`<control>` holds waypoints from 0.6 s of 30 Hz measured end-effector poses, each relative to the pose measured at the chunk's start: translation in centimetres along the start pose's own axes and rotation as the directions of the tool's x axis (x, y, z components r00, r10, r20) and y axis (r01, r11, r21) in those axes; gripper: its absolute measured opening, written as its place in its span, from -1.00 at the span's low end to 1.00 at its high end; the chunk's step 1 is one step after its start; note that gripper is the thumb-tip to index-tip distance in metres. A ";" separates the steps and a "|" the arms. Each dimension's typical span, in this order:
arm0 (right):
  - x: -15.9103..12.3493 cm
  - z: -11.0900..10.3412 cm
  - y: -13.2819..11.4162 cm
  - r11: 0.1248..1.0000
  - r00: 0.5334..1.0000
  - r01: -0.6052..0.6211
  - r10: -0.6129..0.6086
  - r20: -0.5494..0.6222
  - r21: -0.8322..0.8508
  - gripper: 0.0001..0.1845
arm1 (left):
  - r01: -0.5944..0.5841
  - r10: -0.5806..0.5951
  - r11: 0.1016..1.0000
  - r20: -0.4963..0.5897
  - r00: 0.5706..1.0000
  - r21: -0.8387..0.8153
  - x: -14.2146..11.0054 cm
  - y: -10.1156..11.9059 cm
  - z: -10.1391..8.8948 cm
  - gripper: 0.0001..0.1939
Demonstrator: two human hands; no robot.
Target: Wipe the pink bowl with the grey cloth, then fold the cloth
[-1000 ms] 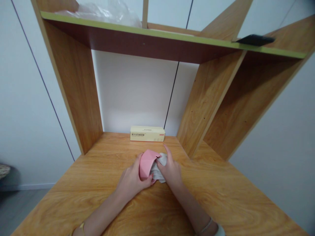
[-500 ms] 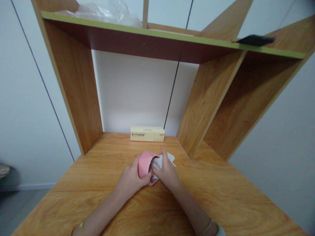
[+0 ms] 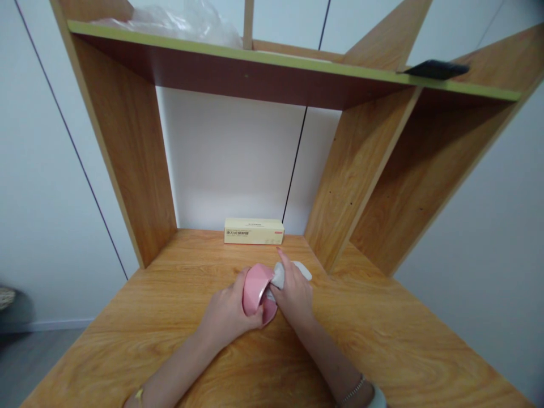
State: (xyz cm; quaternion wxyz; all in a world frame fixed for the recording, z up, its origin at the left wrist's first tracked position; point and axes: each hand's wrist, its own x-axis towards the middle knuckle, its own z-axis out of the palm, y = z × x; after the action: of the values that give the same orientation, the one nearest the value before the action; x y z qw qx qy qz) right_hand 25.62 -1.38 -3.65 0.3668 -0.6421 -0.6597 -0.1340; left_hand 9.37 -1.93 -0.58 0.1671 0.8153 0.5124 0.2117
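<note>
A glossy pink bowl (image 3: 255,286) with a faceted outside is tilted on its side above the table, its opening facing right. My left hand (image 3: 232,311) is wrapped round its left side, with the thumb by the rim. My right hand (image 3: 295,292) is closed on a pale grey-white cloth (image 3: 278,275) at the mouth of the bowl. One end of the cloth sticks out past the right hand's knuckles. Part of the bowl's inside and the right fingertips are hidden.
Against the back wall stands a long cream box (image 3: 254,232) on the wooden table (image 3: 170,317). Wooden side panels flank it. A shelf (image 3: 238,54) above carries clear plastic wrapping (image 3: 182,25) and a flat black object (image 3: 437,69).
My right hand has drawn slightly right with the cloth, out from the bowl's opening. The bowl in my left hand has shifted a little right and turned slightly.
</note>
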 end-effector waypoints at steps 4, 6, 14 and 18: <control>0.0 0.2 0.3 0.995 0.996 -0.052 0.045 0.082 0.086 -0.27 | -0.023 0.023 1.000 0.009 1.000 -0.018 -0.1 0.2 -0.4 -0.28; 0.0 0.4 0.5 0.984 0.982 -0.113 0.089 0.166 0.140 -0.29 | -0.043 0.044 0.998 0.007 0.999 -0.036 -0.1 0.0 -0.4 -0.28; -0.1 1.6 1.2 0.877 0.946 -0.323 0.289 0.148 0.356 -0.39 | -0.043 0.004 0.961 -0.143 0.990 -0.273 0.5 -1.8 1.1 -0.18; -0.1 2.6 1.1 0.782 0.916 -0.397 0.372 0.152 0.480 -0.39 | -0.117 0.048 0.913 -0.182 0.982 -0.391 0.5 -2.0 2.2 -0.10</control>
State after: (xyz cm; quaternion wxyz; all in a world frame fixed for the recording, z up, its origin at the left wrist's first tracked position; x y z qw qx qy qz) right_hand 25.80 0.33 -5.84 0.5238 -0.6485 -0.5356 0.1351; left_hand 9.15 -0.70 -3.37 0.2771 0.7640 0.4354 0.3872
